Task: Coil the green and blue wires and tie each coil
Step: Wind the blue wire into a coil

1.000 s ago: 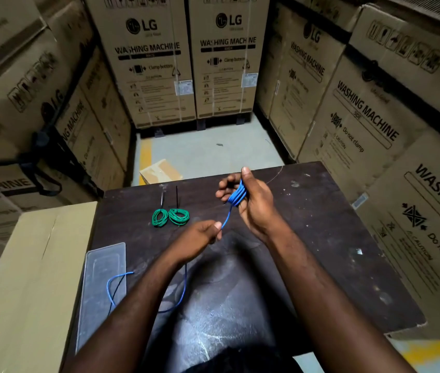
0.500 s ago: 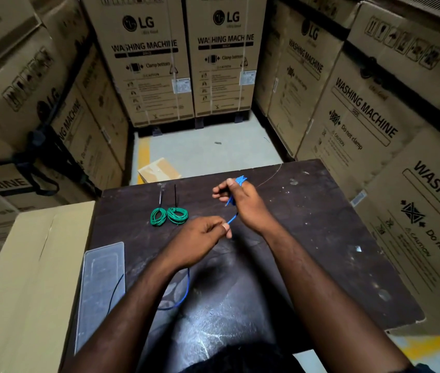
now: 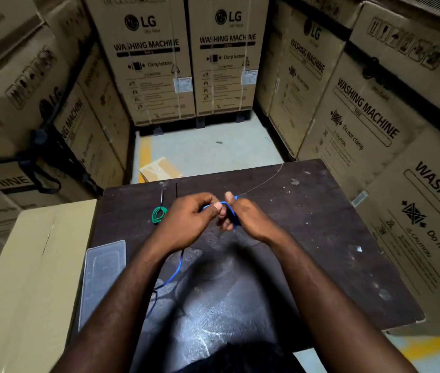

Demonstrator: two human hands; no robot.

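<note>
My right hand [image 3: 245, 219] grips a small coil of blue wire [image 3: 233, 211] wound around its fingers, above the dark table [image 3: 307, 224]. My left hand [image 3: 194, 219] pinches the same wire right beside it, thumb on the strand. The loose blue tail [image 3: 175, 270] hangs from under my left hand down across the table toward me. A coiled green wire [image 3: 158, 214] lies on the table just left of my left hand, partly hidden by it, with thin dark ties [image 3: 162, 193] sticking out behind it.
A clear plastic lid [image 3: 104, 273] lies at the table's left edge, next to a plain cardboard box [image 3: 30, 278]. A thin bare wire [image 3: 264, 181] runs to the table's far edge. Washing machine cartons [image 3: 156, 57] wall in the space on three sides.
My left hand has risen from below and closed in on my right hand, carrying the blue strand up to the coil. The loose tail on the table has shortened.
</note>
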